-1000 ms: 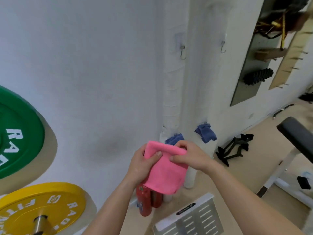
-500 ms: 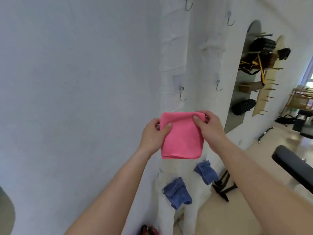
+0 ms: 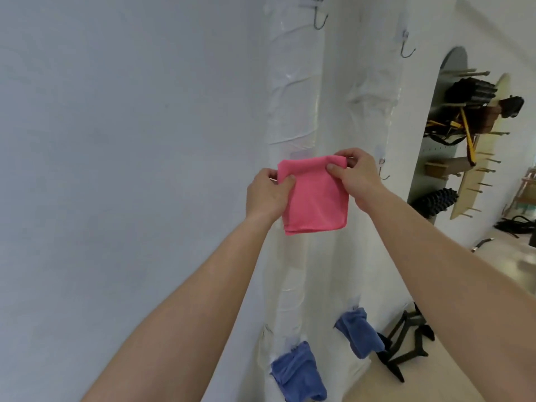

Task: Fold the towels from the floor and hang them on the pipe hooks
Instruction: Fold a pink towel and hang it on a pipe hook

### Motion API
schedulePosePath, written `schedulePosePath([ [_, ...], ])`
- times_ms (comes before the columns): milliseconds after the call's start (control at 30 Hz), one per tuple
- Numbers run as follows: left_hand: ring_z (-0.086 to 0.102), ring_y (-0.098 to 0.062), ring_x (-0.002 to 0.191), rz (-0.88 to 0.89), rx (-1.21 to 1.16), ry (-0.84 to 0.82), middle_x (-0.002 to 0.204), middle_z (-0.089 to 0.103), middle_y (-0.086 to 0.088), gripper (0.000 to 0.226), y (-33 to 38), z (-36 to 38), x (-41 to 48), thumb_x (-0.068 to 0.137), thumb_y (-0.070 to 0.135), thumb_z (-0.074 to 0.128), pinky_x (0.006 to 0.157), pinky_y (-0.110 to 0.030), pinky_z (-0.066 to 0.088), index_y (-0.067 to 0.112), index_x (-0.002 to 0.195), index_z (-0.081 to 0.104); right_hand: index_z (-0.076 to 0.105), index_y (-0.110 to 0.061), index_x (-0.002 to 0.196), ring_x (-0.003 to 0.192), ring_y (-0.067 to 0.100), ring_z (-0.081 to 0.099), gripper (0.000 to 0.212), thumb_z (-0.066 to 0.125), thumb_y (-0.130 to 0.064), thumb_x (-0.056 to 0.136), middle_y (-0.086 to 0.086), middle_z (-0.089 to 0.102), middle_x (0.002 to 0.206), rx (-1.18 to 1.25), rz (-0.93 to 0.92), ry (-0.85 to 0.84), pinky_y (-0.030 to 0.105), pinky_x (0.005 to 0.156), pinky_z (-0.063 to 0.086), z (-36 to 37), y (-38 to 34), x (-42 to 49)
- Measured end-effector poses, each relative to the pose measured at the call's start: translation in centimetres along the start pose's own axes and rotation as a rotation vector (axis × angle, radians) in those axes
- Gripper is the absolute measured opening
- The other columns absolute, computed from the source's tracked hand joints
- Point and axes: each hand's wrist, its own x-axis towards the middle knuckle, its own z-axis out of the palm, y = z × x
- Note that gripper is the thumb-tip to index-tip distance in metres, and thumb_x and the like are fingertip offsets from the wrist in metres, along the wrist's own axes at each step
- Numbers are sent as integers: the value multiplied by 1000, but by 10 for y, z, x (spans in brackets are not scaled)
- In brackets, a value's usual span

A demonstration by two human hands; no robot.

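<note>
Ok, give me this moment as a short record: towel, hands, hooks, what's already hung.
towel: pink towel, folded, held up before the pipes
left hand: pinches its upper left edge
right hand: pinches its upper right corner
hung: left blue towel and right blue towel, low on the pipes
bare hooks: top left hook, top right hook, middle hook beside right hand

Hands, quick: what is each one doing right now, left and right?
Left hand: closed, pinching the towel at its top left edge.
Right hand: closed, pinching the towel at its top right corner.

No readable text anywhere (no labels, brands or numbers).
</note>
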Motion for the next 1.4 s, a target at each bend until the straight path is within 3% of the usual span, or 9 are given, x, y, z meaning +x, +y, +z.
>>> schedulePosePath([
  [233, 70, -19, 84, -57, 60, 46, 81, 68, 8, 13, -22, 19, 11, 79, 33, 71, 78, -41, 60, 24, 87, 70, 65, -13, 89, 74, 2, 61, 22, 79, 0, 79, -5, 66, 83, -20, -6, -153, 14, 64, 51, -3, 44, 26],
  [467, 68, -22, 71, -163, 56, 7, 77, 70, -3, 19, -54, 32, -10, 82, 29, 77, 67, -40, 60, 13, 86, 67, 66, -11, 85, 65, 15, 59, 16, 73, 2, 83, 6, 67, 78, 86, 170, -280, 29, 61, 49, 5, 97, 9],
  [633, 53, -16, 99, 308, 435, 211, 112, 55, 3, 35, -46, 39, -11, 81, 24, 71, 75, -30, 46, 22, 113, 56, 75, -10, 98, 77, 12, 66, 19, 73, 1, 82, 1, 73, 92, 98, 81, -313, 22, 69, 54, -9, 92, 12],
  [733, 52, -23, 99, 595, 666, 214, 112, 58, 0, 19, -44, 44, -14, 89, 17, 62, 65, -38, 52, 22, 107, 67, 75, -12, 107, 89, 14, 67, 19, 66, -6, 92, 5, 74, 99, 81, 61, -411, 23, 71, 54, -19, 86, 12],
  [833, 55, -22, 99, 593, 602, 219, 111, 63, 4, 19, -48, 46, -16, 93, 24, 54, 72, -40, 53, 22, 102, 71, 66, -24, 126, 92, 16, 65, 31, 57, -14, 98, 2, 70, 105, 113, 79, -538, 26, 73, 55, -24, 79, 5],
  [967, 52, -15, 106, 502, 524, 140, 121, 58, 10, 38, -46, 47, -24, 91, 47, 51, 86, -29, 46, 28, 122, 60, 60, -34, 131, 111, 2, 65, 37, 65, -27, 95, -13, 68, 124, 35, -88, -670, 20, 92, 54, -26, 78, -7],
  [1067, 50, -14, 109, 502, 578, 110, 126, 54, 11, 47, -51, 46, -23, 90, 52, 57, 87, -28, 45, 29, 131, 57, 57, -34, 135, 104, -8, 65, 51, 74, -27, 88, -18, 68, 118, -93, -172, -618, 12, 87, 49, -23, 84, -13],
  [1233, 56, -14, 103, 463, 557, 108, 119, 58, 8, 47, -61, 53, -24, 90, 46, 64, 86, -34, 51, 23, 130, 60, 64, -28, 133, 62, -3, 65, 46, 73, -21, 88, -19, 69, 79, -193, -228, -508, 17, 64, 50, -11, 95, -21],
  [1400, 54, -14, 106, 456, 599, 99, 115, 59, 7, 45, -49, 49, -18, 85, 44, 68, 85, -28, 48, 24, 125, 65, 65, -21, 129, 106, 11, 54, 51, 79, -29, 81, -1, 51, 125, -473, -398, -429, 25, 97, 39, -13, 92, -8],
])
